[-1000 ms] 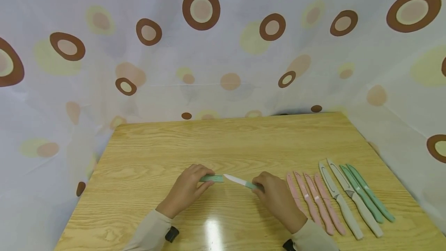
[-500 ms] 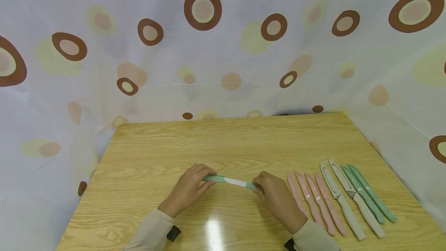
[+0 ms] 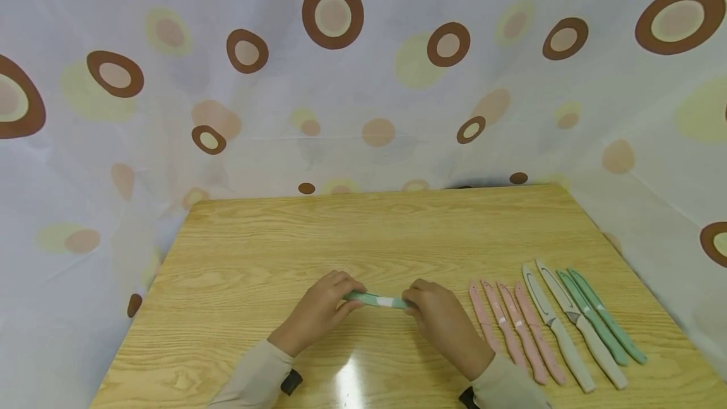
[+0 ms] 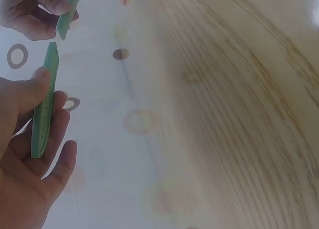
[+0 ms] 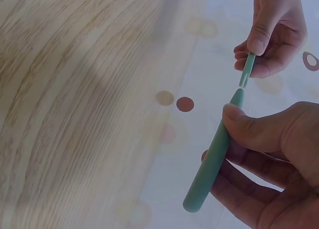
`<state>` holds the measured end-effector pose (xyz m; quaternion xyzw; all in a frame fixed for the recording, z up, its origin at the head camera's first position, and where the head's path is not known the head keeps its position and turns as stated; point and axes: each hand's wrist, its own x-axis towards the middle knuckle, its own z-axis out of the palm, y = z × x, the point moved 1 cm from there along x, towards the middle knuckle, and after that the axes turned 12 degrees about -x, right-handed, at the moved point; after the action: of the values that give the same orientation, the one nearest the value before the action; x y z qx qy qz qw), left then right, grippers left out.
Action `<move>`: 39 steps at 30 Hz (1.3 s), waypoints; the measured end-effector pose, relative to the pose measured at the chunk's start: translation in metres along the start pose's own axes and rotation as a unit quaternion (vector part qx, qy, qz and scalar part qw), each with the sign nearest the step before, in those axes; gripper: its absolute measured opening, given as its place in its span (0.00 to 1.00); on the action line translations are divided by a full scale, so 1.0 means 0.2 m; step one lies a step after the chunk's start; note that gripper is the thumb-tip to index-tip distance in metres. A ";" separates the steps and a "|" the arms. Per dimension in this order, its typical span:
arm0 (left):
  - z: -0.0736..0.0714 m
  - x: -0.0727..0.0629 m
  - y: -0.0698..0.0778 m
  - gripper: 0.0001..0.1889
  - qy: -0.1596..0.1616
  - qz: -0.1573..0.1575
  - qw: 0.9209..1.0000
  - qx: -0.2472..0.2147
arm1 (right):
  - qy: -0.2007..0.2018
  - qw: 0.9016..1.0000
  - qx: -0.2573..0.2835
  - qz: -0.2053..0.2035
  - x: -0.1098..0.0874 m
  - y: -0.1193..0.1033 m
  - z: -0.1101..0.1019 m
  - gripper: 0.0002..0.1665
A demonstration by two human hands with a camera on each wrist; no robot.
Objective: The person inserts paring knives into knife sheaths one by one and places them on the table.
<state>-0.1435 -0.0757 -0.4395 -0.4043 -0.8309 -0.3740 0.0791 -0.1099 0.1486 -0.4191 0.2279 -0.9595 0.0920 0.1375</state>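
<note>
My left hand (image 3: 320, 308) pinches a green knife sheath (image 4: 44, 114) between thumb and fingers, above the table's middle. The handle of a small green knife (image 5: 212, 159) is held by my right hand (image 3: 445, 317), thumb on its near end toward the blade. Most of the blade is hidden inside the sheath; a short white stretch of blade (image 3: 385, 302) shows between sheath and handle in the head view. In the right wrist view, a narrow gap separates the sheath's mouth from the handle.
On the wooden table (image 3: 255, 238), right of my right hand, lies a slanted row of knives: several pink knives (image 3: 528, 333), two cream knives (image 3: 570, 352) and two green knives (image 3: 610, 320). A spotted cloth (image 3: 375, 81) hangs behind the table and at its sides.
The blade was bare and apart from the sheath, then its tip entered. Now my left hand has moved right, and the sheath covers most of the blade.
</note>
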 end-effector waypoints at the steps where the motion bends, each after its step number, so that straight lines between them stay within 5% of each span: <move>1: 0.00 0.00 0.00 0.12 0.001 0.000 1.000 -0.001 | 0.001 1.000 0.000 -0.001 0.00 -0.01 0.00 0.10; 27: 0.03 -0.02 0.00 0.12 -0.005 0.001 1.000 0.017 | -0.021 0.999 0.039 0.002 0.01 -0.05 0.05 0.09; 33: 0.02 -0.02 0.00 0.10 0.014 0.001 0.999 0.049 | -0.035 0.998 0.054 0.028 -0.04 0.05 0.07 0.10; 39: 0.00 -0.02 -0.01 0.05 0.015 0.004 0.998 0.061 | -0.020 0.995 0.039 0.089 -0.16 0.26 -0.01 0.10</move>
<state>-0.1416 -0.0783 -0.4428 -0.3968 -0.8490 -0.3285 0.1176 -0.1071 0.2087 -0.4318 0.1487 -0.9742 0.1368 0.1008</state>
